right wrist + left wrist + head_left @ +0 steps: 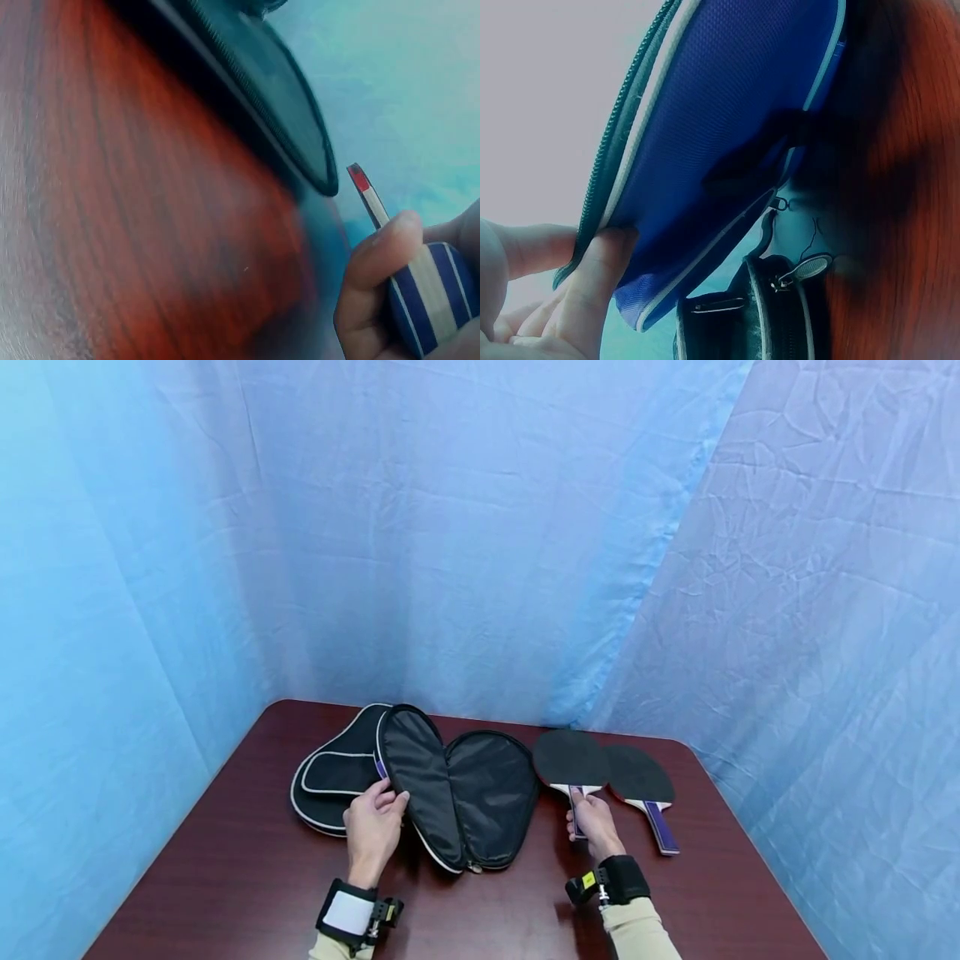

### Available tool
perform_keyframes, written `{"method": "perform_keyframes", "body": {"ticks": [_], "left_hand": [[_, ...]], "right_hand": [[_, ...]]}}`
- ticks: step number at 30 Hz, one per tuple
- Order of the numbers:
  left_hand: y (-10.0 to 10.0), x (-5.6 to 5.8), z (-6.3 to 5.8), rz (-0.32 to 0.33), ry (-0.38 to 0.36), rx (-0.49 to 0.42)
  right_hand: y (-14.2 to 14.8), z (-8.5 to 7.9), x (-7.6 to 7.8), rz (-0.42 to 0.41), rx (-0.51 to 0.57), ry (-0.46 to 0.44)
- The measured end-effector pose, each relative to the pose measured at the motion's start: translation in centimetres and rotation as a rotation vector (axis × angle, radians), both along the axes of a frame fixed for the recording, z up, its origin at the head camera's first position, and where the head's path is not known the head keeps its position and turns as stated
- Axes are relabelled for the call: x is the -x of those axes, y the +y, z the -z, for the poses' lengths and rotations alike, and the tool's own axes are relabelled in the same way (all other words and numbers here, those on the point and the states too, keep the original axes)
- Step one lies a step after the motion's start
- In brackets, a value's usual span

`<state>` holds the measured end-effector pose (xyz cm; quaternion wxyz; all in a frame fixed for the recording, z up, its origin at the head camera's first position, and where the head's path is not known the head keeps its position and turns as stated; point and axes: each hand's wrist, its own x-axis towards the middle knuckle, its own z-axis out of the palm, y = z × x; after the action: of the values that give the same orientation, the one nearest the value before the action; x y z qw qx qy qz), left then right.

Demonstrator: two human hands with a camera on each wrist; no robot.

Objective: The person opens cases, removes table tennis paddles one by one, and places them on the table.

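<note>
An unzipped paddle case (491, 793) lies spread at mid-table, its black lining showing. My left hand (373, 827) pinches the zippered rim of its raised left flap (420, 777); the left wrist view shows thumb and finger on that edge, with the blue outer side (705, 135) beside them. My right hand (595, 822) grips the handle of a table tennis paddle (572, 757), black face up, just right of the case. In the right wrist view the fingers (375, 259) curl round the striped handle (431, 300).
A second table tennis paddle (639, 774) with a purple handle lies at the right, partly behind the held one. Another black case (333, 777) with white piping rests at the left, partly under the raised flap. Blue cloth (450, 543) hangs behind the dark red table (247, 860).
</note>
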<state>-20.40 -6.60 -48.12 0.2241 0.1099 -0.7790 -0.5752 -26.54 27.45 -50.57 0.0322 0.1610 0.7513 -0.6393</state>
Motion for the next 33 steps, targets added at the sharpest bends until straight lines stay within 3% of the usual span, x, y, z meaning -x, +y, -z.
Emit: {"method": "perform_keyframes", "body": {"ticks": [8, 19, 25, 30, 33], "left_hand": [[0.0, -0.1, -0.3, -0.003, -0.003, 0.007], [-0.3, -0.2, -0.5, -0.020, 0.007, 0.016], [-0.3, -0.2, -0.5, -0.020, 0.002, 0.009], [-0.2, -0.2, -0.5, -0.024, 0.000, 0.006], [-0.2, -0.2, -0.5, -0.024, -0.002, 0.005]], "right_hand": [[0.1, 1.2, 0.6, -0.036, -0.034, -0.031], [0.4, 1.4, 0.6, -0.085, -0.134, -0.064], [0.5, 0.9, 0.5, -0.037, -0.320, -0.029], [0.4, 0.5, 0.6, 0.013, -0.638, 0.013], [0.4, 0.6, 0.7, 0.048, -0.763, 0.015]]}}
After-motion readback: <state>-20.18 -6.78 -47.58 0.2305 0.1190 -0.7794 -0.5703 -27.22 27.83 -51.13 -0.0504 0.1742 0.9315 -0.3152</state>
